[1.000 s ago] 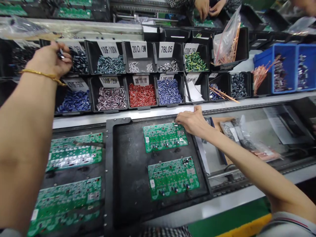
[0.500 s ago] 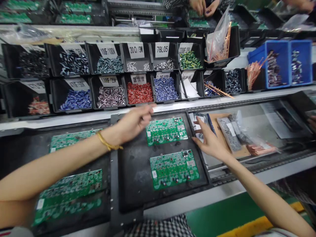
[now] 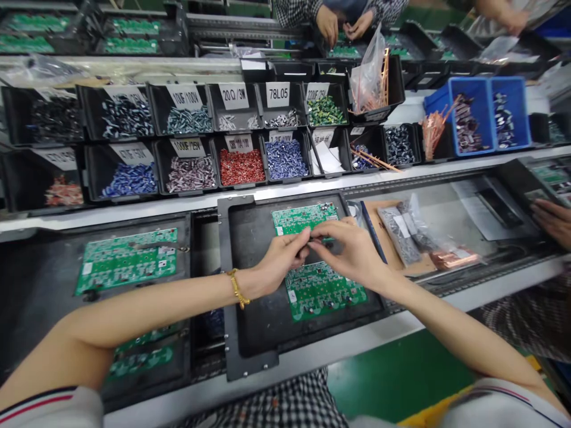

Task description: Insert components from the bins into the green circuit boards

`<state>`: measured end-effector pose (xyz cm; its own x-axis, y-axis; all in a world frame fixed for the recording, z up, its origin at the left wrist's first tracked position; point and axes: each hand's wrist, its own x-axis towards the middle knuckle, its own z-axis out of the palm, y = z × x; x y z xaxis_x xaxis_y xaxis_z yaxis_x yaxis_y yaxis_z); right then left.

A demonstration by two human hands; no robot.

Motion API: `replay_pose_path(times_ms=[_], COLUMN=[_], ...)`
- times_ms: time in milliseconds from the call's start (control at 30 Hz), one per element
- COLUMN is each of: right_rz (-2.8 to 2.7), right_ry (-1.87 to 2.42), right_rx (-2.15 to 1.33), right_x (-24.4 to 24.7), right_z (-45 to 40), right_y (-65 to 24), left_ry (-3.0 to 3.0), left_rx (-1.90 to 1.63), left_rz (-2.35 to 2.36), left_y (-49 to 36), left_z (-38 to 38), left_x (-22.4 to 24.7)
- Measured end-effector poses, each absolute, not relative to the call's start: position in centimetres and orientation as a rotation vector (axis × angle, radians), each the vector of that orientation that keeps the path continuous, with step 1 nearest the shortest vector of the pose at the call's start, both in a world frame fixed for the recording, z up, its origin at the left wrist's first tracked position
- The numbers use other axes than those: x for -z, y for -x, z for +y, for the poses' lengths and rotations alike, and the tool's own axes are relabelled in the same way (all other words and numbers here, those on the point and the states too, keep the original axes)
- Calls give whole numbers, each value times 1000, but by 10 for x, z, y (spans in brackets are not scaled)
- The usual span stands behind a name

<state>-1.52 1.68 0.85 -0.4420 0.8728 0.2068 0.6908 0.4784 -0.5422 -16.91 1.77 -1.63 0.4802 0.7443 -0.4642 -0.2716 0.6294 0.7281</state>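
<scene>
My left hand (image 3: 285,258), with a gold bracelet (image 3: 238,288) at its wrist, is closed in a pinch above the black tray (image 3: 259,333). Its fingertips meet those of my right hand (image 3: 345,246), which is pinched too. Whatever sits between the fingers is too small to make out. Beneath the hands lie two green circuit boards: the upper board (image 3: 289,219) is partly covered by the fingers, and the lower board (image 3: 325,294) shows a white label and small dark parts along its front edge.
Two rows of black bins hold loose components, among them red ones (image 3: 241,166) and blue ones (image 3: 286,159). Another tray with green boards (image 3: 129,258) lies at left. Bagged parts (image 3: 404,235) rest on cardboard at right. Across the line, a co-worker's hands (image 3: 330,25) work over a board.
My left hand has come back from near the red bin and my right hand has moved left, so their fingertips now meet over the boards. The tray has shifted away from the left one.
</scene>
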Motion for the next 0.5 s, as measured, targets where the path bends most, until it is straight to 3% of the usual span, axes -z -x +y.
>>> replay_pose_path(times_ms=[267, 500], right_rz=[-2550, -2608], right_ry=[1553, 1595], right_rx=[-99, -141], right_x=[16, 40], right_z=[82, 105], right_y=[-34, -51], left_ry=[-432, -416], left_rx=[-619, -607], left_rz=[966, 937], left_y=[176, 179], left_z=[32, 29], left_x=[19, 26])
